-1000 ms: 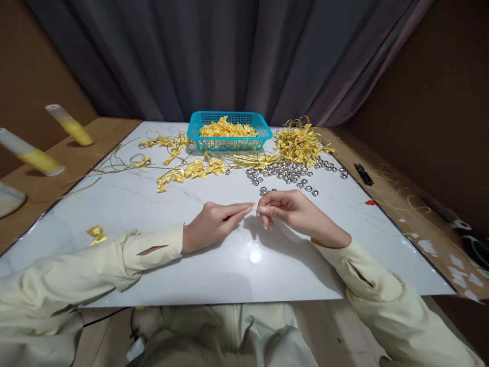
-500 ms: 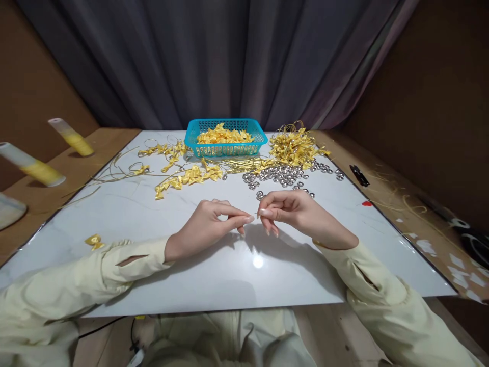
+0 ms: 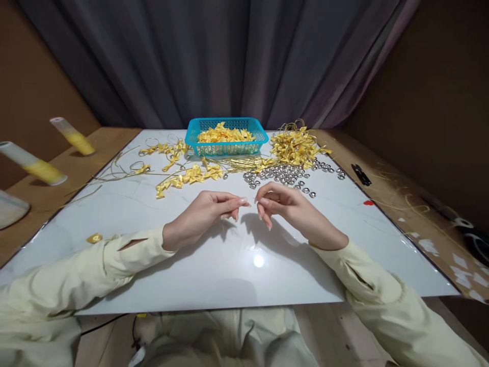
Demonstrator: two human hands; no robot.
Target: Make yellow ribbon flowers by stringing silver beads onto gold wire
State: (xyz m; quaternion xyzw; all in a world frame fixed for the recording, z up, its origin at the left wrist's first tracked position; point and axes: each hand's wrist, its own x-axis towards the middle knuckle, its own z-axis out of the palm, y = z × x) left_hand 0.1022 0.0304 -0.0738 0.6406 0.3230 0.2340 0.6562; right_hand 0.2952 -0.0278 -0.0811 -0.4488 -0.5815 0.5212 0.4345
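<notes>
Above the middle of the white board, my left hand [image 3: 214,211] is closed in a pinch, thumb against forefinger. Facing it a small gap away, my right hand [image 3: 284,206] also pinches. Whatever lies between the fingertips is too small to make out. Just beyond my right hand lie silver rings [image 3: 284,174]. A row of yellow bows [image 3: 191,176] lies beyond my left hand. One yellow bow [image 3: 94,238] sits by my left sleeve, partly hidden.
A teal basket [image 3: 227,149] of yellow bows stands at the back, with a heap of corded bows [image 3: 294,145] beside it. Yellow spools [image 3: 44,171] stand at left. Black snips [image 3: 361,175] and paper scraps [image 3: 428,247] lie at right.
Both hands have moved slightly away from my body, toward the rings. My left sleeve now covers more of the single bow.
</notes>
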